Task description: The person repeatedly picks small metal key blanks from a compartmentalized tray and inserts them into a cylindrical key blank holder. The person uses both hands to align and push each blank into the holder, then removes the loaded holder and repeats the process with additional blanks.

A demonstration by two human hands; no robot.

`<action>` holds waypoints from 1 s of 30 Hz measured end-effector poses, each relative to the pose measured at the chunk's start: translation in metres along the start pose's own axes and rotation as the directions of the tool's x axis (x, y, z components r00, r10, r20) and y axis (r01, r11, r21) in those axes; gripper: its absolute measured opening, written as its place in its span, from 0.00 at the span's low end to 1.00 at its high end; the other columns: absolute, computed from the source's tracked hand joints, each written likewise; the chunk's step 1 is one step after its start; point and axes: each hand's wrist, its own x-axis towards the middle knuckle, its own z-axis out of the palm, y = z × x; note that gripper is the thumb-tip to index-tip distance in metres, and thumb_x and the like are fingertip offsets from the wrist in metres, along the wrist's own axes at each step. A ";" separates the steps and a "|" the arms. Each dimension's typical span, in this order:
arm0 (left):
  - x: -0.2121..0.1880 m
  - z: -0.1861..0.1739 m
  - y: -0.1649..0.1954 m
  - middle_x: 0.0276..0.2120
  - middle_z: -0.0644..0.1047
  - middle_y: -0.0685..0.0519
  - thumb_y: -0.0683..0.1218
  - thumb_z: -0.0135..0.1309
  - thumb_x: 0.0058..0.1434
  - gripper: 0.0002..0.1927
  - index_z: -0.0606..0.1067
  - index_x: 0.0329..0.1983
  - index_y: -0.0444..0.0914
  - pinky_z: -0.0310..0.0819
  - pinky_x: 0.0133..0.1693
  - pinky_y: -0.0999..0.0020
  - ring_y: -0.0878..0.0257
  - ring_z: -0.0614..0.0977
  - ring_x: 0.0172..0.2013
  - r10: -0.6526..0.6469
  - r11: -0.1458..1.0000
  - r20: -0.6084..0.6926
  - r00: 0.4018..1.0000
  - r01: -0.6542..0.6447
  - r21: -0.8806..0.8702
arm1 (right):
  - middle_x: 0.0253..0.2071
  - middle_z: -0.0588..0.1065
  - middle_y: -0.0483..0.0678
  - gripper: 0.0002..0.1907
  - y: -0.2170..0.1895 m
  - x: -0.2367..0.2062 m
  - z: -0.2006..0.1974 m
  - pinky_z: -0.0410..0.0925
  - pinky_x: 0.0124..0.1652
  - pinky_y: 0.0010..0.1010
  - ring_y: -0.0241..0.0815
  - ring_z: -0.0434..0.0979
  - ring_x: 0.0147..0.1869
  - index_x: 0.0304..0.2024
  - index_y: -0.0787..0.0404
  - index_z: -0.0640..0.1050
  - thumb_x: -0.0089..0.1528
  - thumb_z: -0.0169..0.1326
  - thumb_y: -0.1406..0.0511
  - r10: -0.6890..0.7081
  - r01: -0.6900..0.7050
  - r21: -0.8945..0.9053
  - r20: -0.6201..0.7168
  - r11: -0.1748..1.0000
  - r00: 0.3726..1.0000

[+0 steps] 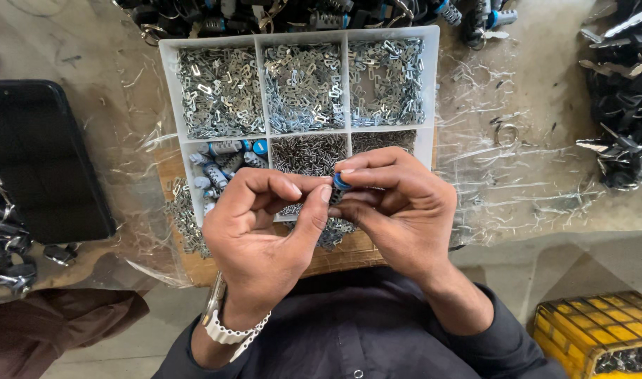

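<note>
The person is holding both hands together over the near edge of a white tray (168,70), fingertips meeting at a small blue-capped part (341,182). The right hand (405,210) is pinching that part between thumb and forefinger, the fingers curled tightly around it. The left hand (257,235) is closing in from the other side, its thumb and forefinger narrowed to a fine pinch just at the part; whether it is gripping a separate small piece cannot be told from this view. A white wristband (226,330) is sitting on the left wrist. Directly beyond the hands, the tray's far three compartments are holding heaps of small flat metal clips (303,84). Just beyond the left hand's knuckles, a near compartment is holding several grey cylinders with blue caps (226,158), and the compartments next to it, beyond both hands' fingertips, are holding fine dark metal pins (307,151). More loose clips are lying under and beside the left hand on a clear plastic sheet (517,175). Well out past the left hand a black flat slab (40,154) is resting on the bench. Near the right elbow a yellow crate (601,330) is standing.
</note>
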 end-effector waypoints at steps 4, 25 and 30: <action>-0.001 0.001 0.003 0.41 0.82 0.45 0.32 0.61 0.65 0.11 0.70 0.41 0.31 0.84 0.49 0.71 0.65 0.86 0.44 0.041 0.994 0.009 0.999 -0.042 0.103 | 0.53 0.77 0.56 0.16 -0.001 -0.001 0.000 0.77 0.44 0.22 0.38 0.81 0.48 0.44 0.69 0.81 0.55 0.65 0.83 -0.042 0.041 -0.209 0.001 0.977 0.999; 0.003 -0.002 0.009 0.43 0.83 0.45 0.34 0.61 0.65 0.07 0.73 0.41 0.31 0.84 0.47 0.73 0.65 0.86 0.45 -0.015 0.993 0.052 0.999 0.009 0.119 | 0.57 0.75 0.55 0.16 0.001 -0.002 -0.002 0.81 0.54 0.26 0.40 0.82 0.57 0.49 0.69 0.79 0.60 0.62 0.82 -0.031 0.031 0.004 0.017 1.000 0.999; 0.010 0.001 0.018 0.47 0.83 0.46 0.35 0.61 0.69 0.06 0.76 0.46 0.31 0.85 0.51 0.71 0.62 0.88 0.49 0.221 0.875 0.089 0.971 -0.238 0.422 | 0.58 0.76 0.54 0.19 0.000 0.001 -0.003 0.78 0.50 0.20 0.34 0.81 0.51 0.51 0.69 0.79 0.58 0.63 0.83 0.005 -0.008 -0.090 -0.035 0.996 0.999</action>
